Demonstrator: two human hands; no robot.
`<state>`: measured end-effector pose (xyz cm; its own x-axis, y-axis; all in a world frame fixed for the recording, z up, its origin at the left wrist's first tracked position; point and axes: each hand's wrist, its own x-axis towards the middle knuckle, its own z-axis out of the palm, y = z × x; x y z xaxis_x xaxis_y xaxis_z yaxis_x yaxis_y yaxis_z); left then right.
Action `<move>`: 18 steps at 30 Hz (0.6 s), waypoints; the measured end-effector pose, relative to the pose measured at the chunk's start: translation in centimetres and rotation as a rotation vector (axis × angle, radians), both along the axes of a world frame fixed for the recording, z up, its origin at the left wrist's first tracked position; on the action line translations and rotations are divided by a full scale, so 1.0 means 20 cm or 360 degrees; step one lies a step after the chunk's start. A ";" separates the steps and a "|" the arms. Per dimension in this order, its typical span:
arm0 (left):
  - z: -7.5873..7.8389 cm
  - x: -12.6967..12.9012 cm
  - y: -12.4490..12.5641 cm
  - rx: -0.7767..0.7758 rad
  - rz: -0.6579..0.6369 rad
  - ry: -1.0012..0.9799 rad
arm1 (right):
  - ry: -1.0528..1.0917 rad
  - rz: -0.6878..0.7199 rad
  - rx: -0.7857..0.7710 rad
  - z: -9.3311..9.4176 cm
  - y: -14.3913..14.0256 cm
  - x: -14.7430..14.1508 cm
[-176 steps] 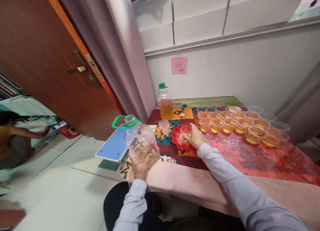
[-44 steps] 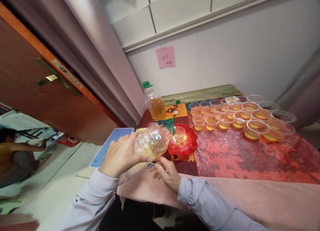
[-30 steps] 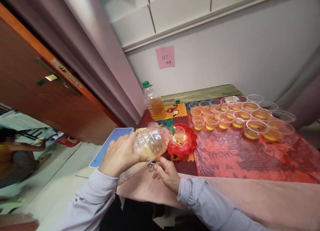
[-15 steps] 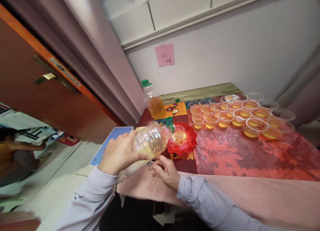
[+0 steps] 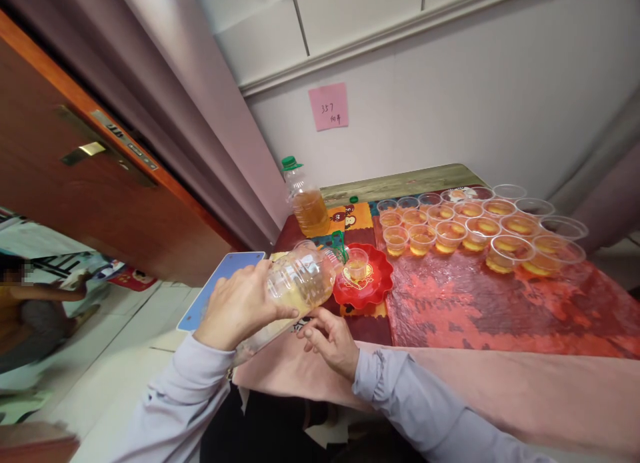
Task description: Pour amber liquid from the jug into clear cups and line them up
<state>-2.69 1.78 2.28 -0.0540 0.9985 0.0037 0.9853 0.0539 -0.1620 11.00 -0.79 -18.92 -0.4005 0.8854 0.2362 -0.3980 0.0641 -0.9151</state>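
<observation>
Against the pale wall with its pink note [image 5: 329,107], the worktop [image 5: 500,303] carries rows of filled cups [image 5: 475,226], and over the last second and a half I see little change: my left hand [image 5: 240,305] keeps the big clear jug [image 5: 297,286] clasped and tipped, its mouth over the small cup [image 5: 357,263] on the red dish [image 5: 365,286]. My right hand [image 5: 327,339] stays loosely curled under the jug, fingertips at its underside. The cup now shows amber liquid well up its wall, while the jug holds only a shallow yellow pool, so I judge this pour close to done.
</observation>
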 end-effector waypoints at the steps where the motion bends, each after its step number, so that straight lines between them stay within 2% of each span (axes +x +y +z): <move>1: -0.01 -0.01 -0.01 0.0018 -0.0004 -0.0029 | 0.0006 -0.0005 -0.0007 0.00 0.00 0.00; 4: -0.06 -0.06 -0.04 0.0096 0.0006 -0.0230 | 0.0029 -0.0045 -0.0034 0.01 0.00 0.00; 7: -0.17 -0.12 -0.07 0.0276 0.0079 -0.0584 | 0.0029 -0.0149 -0.0041 0.02 0.01 0.01; 10: -0.34 -0.16 -0.09 0.0609 0.0203 -0.0988 | -0.0019 -0.0265 -0.0014 0.01 0.00 0.01; 14: -0.62 -0.19 -0.10 0.1059 0.0369 -0.1447 | -0.0159 -0.0220 0.0105 0.02 -0.01 0.01; 18: -0.84 -0.20 -0.13 0.1238 0.0445 -0.1635 | -0.0291 -0.0230 0.0313 0.04 -0.03 0.01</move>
